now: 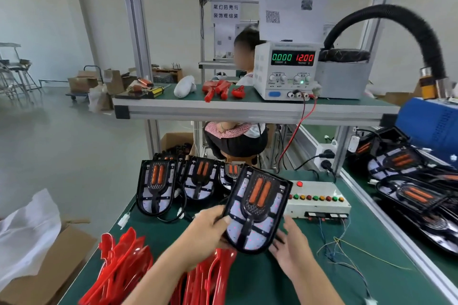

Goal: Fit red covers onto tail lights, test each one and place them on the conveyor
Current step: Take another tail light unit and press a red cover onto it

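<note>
I hold one uncovered tail light [257, 208], black-framed with two orange strips, tilted above the green bench. My left hand [210, 229] grips its left edge, thumb on the face. My right hand [290, 242] is at its lower right edge with fingers spread and straight. Red covers [124, 262] stand stacked at the bench's near left, and more red covers [210, 277] lie under my left forearm. Several more uncovered tail lights [156, 186] stand in a row at the back of the bench.
A white test box [319, 202] with coloured buttons sits right of the held light, loose wires trailing from it. The power supply [287, 69] on the upper shelf reads 0.000 and 12.00. The conveyor [421, 195] at right carries tail lights. A person sits behind the shelf.
</note>
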`<state>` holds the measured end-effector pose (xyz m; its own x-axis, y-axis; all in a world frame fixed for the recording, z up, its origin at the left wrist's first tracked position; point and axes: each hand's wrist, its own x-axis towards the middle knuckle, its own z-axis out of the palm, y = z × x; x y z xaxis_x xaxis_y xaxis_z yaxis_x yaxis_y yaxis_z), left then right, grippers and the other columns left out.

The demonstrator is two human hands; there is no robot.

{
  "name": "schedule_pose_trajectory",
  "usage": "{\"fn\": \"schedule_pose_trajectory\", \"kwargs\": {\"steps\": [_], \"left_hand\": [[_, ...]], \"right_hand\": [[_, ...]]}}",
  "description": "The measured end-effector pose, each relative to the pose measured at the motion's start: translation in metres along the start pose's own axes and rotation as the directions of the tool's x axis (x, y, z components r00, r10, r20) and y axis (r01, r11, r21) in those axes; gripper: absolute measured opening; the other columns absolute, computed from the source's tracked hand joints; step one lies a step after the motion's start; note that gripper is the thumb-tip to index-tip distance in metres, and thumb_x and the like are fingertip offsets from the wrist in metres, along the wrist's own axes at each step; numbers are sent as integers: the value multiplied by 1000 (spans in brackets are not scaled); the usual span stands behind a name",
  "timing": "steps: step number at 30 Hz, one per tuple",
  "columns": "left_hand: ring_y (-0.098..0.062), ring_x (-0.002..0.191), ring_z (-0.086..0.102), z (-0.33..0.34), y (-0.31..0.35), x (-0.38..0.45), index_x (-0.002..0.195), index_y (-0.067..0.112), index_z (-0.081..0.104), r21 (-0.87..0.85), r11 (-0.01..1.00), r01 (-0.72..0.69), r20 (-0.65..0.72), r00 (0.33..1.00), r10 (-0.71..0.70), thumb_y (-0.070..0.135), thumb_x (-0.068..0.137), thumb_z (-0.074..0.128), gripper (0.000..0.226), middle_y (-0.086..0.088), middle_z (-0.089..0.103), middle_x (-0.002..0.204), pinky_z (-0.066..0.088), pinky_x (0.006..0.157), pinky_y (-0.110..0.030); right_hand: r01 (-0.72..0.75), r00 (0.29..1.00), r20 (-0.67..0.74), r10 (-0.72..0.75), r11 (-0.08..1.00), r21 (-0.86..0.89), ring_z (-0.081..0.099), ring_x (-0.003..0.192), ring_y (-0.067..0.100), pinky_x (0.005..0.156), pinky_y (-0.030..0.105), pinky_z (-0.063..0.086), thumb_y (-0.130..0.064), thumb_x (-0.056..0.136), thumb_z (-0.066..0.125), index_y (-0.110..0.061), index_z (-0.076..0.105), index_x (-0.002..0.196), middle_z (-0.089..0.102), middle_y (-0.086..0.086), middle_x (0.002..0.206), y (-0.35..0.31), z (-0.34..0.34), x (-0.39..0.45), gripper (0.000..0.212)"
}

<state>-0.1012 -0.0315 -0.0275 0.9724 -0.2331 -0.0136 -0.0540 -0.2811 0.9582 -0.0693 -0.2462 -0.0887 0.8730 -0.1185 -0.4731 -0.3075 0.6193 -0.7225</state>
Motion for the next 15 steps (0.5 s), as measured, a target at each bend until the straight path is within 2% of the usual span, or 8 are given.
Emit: {"fn": "schedule_pose_trajectory", "kwargs": {"steps": [2, 4, 7, 8, 11, 13, 14, 15], "left_hand": [[-26, 106, 71, -11, 6, -2, 111, 20, 69, 122, 992, -44, 40, 998, 39, 17, 109, 45, 25, -4, 76, 108, 58, 92, -49], [-21, 96, 71, -22, 12, -2, 109, 21, 68, 205, 977, -57, 84, 996, 40, 22, 109, 45, 23, -6, 75, 105, 57, 89, -43], [-29, 87, 63, -36, 20, 0, 109, 13, 63, 317, 945, -84, 102, 993, 54, 24, 109, 43, 23, -22, 68, 109, 52, 85, -46], [-32, 92, 64, -39, 22, 1, 109, 12, 62, 386, 916, -111, 104, 992, 76, 23, 109, 42, 23, -20, 68, 109, 52, 89, -47], [-29, 104, 63, -40, 32, 4, 108, 13, 61, 572, 802, -170, 133, 985, 115, 21, 109, 40, 23, -6, 69, 107, 50, 94, -43], [-24, 124, 57, -34, 37, 9, 125, 15, 61, 644, 734, -216, 180, 975, 129, 21, 110, 39, 27, 1, 62, 134, 44, 107, -35], [-18, 139, 47, -29, 38, 11, 135, 16, 57, 672, 695, -256, 208, 966, 154, 22, 111, 38, 32, 5, 47, 153, 35, 114, -26], [-13, 146, 37, -24, 39, 13, 141, 16, 54, 682, 670, -293, 238, 955, 176, 22, 111, 38, 34, 10, 26, 165, 28, 114, -19]], "right_hand": [[-7, 1000, 3, 7, 1000, -12, 66, 80, 26, 75, 39, 56, -22, 101, 61, -3, 59, 125, 71, 16, 103, -6, 4, 0, 31], [38, 999, -20, -41, 989, -145, 54, 51, 12, 52, 27, 43, -9, 100, 58, -9, 65, 97, 64, 4, 67, -8, 2, -1, 7], [237, 968, 22, -251, 879, -415, 44, 46, 6, 48, 22, 31, 1, 99, 49, -18, 68, 77, 53, 6, 67, -16, -8, -11, 35], [316, 944, 72, -321, 824, -470, 44, 49, 7, 51, 22, 32, 2, 98, 49, -20, 73, 79, 54, 7, 68, -19, -12, -17, 38], [463, 878, 158, -452, 717, -521, 52, 66, 13, 65, 30, 41, 5, 99, 50, -21, 76, 108, 70, 13, 81, -28, -27, -41, 38], [513, 836, 171, -522, 632, -581, 54, 63, 13, 64, 26, 47, 7, 99, 51, -28, 69, 113, 75, 3, 79, -31, -40, -56, 43], [533, 811, 177, -558, 578, -618, 55, 59, 11, 63, 20, 49, 8, 98, 53, -31, 68, 112, 75, -2, 76, -31, -47, -64, 44], [545, 787, 177, -591, 530, -649, 58, 57, 9, 62, 14, 49, 8, 96, 56, -32, 68, 111, 75, -7, 75, -31, -55, -72, 45]]}}
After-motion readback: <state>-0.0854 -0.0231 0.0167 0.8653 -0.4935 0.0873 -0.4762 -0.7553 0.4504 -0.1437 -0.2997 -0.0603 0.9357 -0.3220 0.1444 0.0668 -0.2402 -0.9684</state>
